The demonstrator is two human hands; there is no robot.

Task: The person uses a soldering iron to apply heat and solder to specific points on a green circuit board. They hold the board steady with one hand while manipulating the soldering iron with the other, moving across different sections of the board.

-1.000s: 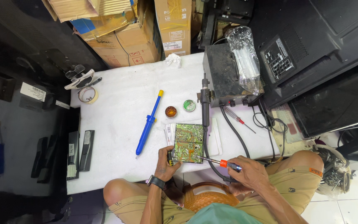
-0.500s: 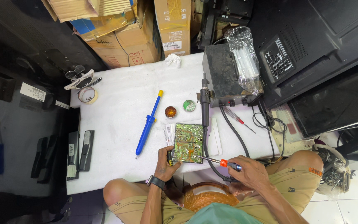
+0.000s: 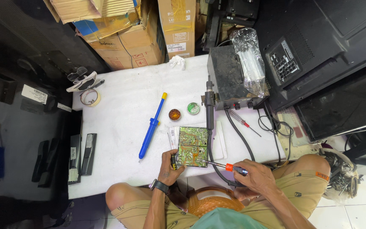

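You are pinching the green circuit board (image 3: 192,146) by its near-left corner with your left hand (image 3: 169,166), fingers clenched on the edge, thumb side on top. The board is lying flat on the white worktop (image 3: 119,110) at its near edge, solder side up, its long axis running from you toward the grey station (image 3: 229,80). It looks light, stiff and thin, and I judge it fragile at the joints, so the bare edges are the place to hold it, as you are doing.

Your right hand (image 3: 255,178) is gripping the soldering iron (image 3: 227,166) by its dark handle behind the orange collar, fingers wrapped around it. The iron is lying nearly level, long axis left to right, with its tip pointing left and touching the board's near-right corner. Its cable is trailing back toward the station. The blue pump (image 3: 152,126) is lying just left of the board, untouched.
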